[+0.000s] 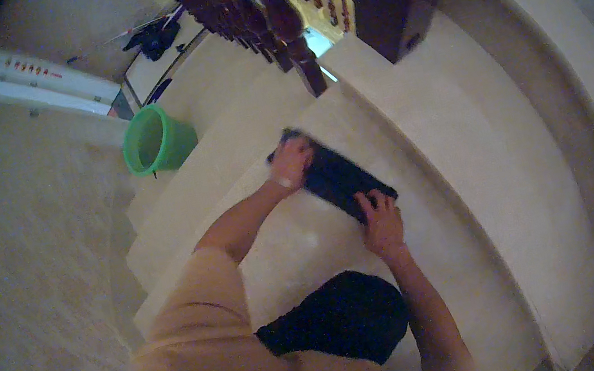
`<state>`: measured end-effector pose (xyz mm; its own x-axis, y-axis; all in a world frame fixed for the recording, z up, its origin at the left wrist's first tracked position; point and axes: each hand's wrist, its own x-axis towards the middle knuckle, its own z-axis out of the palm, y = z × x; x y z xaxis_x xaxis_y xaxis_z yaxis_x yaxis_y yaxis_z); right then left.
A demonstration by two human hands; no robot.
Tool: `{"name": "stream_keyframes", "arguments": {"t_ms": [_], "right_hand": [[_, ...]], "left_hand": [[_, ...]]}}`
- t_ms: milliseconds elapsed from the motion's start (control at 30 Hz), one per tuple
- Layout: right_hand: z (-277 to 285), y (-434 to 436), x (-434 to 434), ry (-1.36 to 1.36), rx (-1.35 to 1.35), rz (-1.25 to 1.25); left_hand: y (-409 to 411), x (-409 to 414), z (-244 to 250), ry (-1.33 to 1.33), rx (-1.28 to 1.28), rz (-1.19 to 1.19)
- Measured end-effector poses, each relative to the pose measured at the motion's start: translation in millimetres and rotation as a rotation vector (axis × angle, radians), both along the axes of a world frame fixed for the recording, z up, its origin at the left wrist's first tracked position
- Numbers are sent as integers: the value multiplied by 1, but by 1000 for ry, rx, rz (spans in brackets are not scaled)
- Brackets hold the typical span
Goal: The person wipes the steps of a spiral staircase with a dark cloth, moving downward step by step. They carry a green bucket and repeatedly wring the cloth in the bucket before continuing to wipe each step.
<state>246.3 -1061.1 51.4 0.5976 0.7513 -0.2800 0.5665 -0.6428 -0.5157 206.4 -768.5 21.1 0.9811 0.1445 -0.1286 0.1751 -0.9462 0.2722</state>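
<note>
A dark folded cloth [334, 176] lies flat on a pale, smooth stair step [306, 237] before me. My left hand [292, 159] rests on the cloth's far left end, its fingers spread over the top. On the near right end lies my right hand [382, 221], with its fingertips over the edge of the cloth. Both palms seem to press down rather than grasp; the left fingertips are blurred. My dark-clothed knee is bent between my arms.
A green plastic bucket [183, 140] stands on the left beside the steps. Dark wooden balusters [283, 21] and a thick newel post [391, 8] rise ahead. Curved steps [505, 149] climb at the right. A long white box [50, 86] with writing lies at the upper left.
</note>
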Motion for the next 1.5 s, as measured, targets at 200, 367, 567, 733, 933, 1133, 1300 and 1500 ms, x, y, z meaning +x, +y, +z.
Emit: {"name": "stream_keyframes", "arguments": {"t_ms": [200, 367, 567, 733, 933, 1133, 1300, 1500], "right_hand": [[-19, 8, -64, -54, 114, 146], [-50, 18, 30, -382, 134, 101], [-60, -153, 132, -277, 258, -513], [-37, -293, -17, -304, -25, -919], [-32, -284, -138, -256, -95, -1205], [-84, -211, 34, -461, 192, -954], [-110, -159, 140, -639, 166, -773], [-100, -315, 63, -501, 295, -915]], "left_hand": [[-42, -179, 40, 285, -59, 85], [-85, -116, 29, 267, -146, -2], [-195, 65, 1, 254, -324, -418], [-312, 76, -10, 639, -423, -903], [-340, 55, -38, 545, -503, -1465], [-239, 113, -15, 610, -400, -1025], [-219, 125, -7, 425, -243, -941], [-347, 144, -5, 456, -6, -1354]]}}
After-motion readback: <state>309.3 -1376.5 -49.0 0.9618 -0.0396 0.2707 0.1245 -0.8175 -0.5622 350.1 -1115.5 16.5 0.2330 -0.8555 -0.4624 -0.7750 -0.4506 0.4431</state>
